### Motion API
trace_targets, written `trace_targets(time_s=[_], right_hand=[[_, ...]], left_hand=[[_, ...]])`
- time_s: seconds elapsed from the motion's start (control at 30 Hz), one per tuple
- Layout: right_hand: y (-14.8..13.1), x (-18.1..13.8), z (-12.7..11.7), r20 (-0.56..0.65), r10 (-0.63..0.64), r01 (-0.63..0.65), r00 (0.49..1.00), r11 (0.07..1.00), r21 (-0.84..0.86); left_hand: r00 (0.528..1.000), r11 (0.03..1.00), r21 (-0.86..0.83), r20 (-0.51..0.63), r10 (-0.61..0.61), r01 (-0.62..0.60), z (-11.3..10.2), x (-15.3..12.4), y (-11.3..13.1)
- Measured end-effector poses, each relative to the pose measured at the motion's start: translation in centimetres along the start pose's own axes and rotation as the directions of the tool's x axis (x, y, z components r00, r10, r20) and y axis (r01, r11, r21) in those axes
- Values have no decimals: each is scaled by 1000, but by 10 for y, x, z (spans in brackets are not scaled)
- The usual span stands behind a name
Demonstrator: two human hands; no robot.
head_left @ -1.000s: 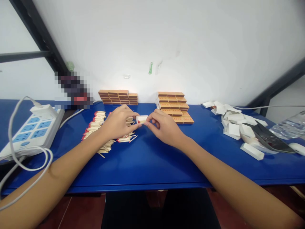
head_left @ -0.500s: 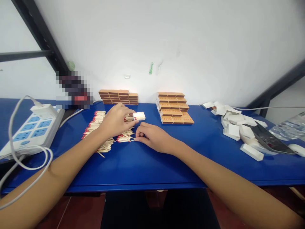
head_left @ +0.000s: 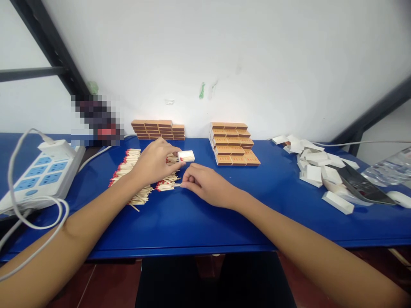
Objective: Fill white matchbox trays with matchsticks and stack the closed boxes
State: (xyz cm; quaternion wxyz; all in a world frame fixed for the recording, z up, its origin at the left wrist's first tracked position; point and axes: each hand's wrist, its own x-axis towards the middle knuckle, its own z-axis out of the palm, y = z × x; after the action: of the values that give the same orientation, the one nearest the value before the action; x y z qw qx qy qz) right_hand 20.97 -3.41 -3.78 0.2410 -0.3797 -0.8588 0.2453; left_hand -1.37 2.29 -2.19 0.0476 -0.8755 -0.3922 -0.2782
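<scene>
My left hand (head_left: 154, 164) holds a small white matchbox tray (head_left: 186, 156) with a few red-tipped matches in it, pinched at its left end above a heap of loose matches (head_left: 135, 177). My right hand (head_left: 202, 184) rests on the blue table (head_left: 205, 218) just right of the heap, fingers pinched on matches at its edge.
Two stacks of brown matchboxes (head_left: 159, 129) (head_left: 233, 143) stand by the white wall. A pile of empty white trays (head_left: 316, 164) lies at the right, beside a dark flat object (head_left: 361, 184). A white power strip (head_left: 41, 173) with cables sits at the left.
My right hand let go of the tray and dropped to the matches on the table. My left hand kept the tray and lifted it slightly back.
</scene>
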Motion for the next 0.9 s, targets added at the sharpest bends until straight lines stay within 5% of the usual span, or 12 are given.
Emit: trace_targets(time_s=[0.43, 0.9], right_hand=[[-16, 10, 38, 7, -197, 194, 980, 957, -217], [-18, 9, 36, 81, -62, 87, 995, 931, -355]], left_hand=[[998, 998, -7, -21, -58, 58, -1, 0, -2], [998, 998, -15, -7, -63, 63, -2, -1, -1]])
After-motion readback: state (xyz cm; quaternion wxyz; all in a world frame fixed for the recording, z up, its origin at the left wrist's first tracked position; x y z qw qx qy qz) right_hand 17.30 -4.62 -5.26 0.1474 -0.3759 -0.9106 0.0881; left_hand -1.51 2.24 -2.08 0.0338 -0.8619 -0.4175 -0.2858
